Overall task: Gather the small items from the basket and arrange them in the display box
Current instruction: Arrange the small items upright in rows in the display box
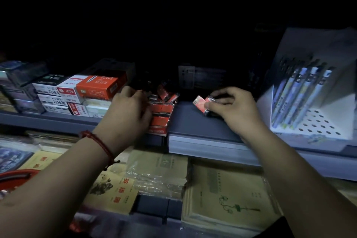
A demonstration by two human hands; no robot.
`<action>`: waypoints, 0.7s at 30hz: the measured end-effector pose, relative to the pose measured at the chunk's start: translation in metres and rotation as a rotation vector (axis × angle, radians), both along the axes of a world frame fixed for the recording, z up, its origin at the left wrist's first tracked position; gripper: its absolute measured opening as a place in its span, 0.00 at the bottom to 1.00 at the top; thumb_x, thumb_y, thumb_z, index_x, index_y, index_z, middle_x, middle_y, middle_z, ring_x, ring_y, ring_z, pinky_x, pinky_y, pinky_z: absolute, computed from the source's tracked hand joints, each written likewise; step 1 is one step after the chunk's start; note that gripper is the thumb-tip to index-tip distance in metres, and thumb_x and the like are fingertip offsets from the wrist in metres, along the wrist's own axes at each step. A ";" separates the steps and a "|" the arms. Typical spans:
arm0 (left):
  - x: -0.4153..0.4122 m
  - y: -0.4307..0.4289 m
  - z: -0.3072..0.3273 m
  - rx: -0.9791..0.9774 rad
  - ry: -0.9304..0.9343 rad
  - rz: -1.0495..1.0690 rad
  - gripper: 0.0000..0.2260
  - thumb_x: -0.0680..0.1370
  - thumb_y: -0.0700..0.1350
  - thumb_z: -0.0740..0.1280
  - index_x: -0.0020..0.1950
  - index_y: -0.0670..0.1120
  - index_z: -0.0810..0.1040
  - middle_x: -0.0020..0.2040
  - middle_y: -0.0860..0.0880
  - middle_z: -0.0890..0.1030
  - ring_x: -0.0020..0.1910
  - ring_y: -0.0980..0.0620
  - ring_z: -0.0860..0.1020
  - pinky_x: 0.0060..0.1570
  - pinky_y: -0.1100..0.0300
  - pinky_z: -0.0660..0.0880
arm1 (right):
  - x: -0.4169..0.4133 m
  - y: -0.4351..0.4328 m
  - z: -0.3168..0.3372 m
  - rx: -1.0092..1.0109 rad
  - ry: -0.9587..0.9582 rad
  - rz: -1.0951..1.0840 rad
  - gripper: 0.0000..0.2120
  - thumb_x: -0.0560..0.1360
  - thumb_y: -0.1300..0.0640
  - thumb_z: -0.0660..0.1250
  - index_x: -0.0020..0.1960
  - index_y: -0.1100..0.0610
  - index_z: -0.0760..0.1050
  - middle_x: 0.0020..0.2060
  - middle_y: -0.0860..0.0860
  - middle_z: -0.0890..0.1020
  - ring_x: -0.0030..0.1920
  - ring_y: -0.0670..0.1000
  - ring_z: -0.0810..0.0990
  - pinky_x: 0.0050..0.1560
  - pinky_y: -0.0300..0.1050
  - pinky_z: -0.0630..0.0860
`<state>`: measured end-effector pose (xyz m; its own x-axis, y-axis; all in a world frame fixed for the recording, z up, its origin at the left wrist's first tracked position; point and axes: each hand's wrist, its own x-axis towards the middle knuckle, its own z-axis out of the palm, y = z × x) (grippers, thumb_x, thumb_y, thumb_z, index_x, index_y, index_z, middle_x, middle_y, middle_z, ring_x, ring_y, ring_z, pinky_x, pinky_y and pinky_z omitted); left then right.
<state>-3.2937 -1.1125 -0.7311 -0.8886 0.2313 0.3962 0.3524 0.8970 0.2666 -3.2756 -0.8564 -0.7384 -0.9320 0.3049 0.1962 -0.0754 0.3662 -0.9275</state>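
A red display box (pixel 161 121) stands on the grey shelf (pixel 193 120), with several small red-and-black items (pixel 166 93) piled in its back part. My left hand (pixel 128 110) rests against the box's left side, fingers curled over its far edge. To the right, my right hand (pixel 233 108) pinches a few small red wrapped items (pixel 201 103) just above the shelf. The edge of a red basket (pixel 17 177) shows at the lower left.
Stacked red and white stationery boxes (pixel 83 92) fill the shelf to the left. A white pen display stand (pixel 309 98) with several pens sits at the right. Notebooks in plastic wrap (pixel 222 197) lie on the lower shelf. The back of the shelf is dark.
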 end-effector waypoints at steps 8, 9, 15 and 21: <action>0.003 0.004 -0.006 0.018 -0.169 0.084 0.21 0.81 0.48 0.64 0.71 0.40 0.69 0.64 0.33 0.69 0.61 0.30 0.72 0.66 0.44 0.69 | 0.012 0.015 -0.004 -0.062 -0.073 -0.004 0.06 0.72 0.59 0.76 0.48 0.53 0.83 0.41 0.55 0.87 0.39 0.51 0.84 0.44 0.46 0.81; 0.003 0.004 -0.005 0.018 -0.180 0.085 0.22 0.80 0.49 0.65 0.71 0.41 0.69 0.64 0.33 0.69 0.61 0.30 0.72 0.65 0.44 0.70 | 0.012 0.017 -0.006 0.027 -0.075 -0.030 0.05 0.72 0.55 0.75 0.47 0.50 0.83 0.40 0.51 0.87 0.40 0.50 0.84 0.47 0.49 0.81; 0.003 -0.001 0.000 0.045 -0.171 0.077 0.25 0.78 0.52 0.69 0.71 0.42 0.69 0.66 0.35 0.71 0.62 0.33 0.74 0.64 0.45 0.73 | 0.016 0.013 -0.010 0.574 -0.049 -0.119 0.12 0.79 0.53 0.66 0.61 0.53 0.80 0.54 0.53 0.78 0.52 0.53 0.78 0.53 0.41 0.71; 0.006 -0.006 0.002 -0.014 -0.102 0.025 0.21 0.78 0.53 0.68 0.64 0.41 0.75 0.60 0.38 0.75 0.58 0.37 0.76 0.59 0.48 0.75 | 0.022 -0.034 0.004 0.592 0.347 0.214 0.09 0.78 0.57 0.69 0.57 0.54 0.82 0.53 0.48 0.79 0.53 0.49 0.78 0.55 0.39 0.72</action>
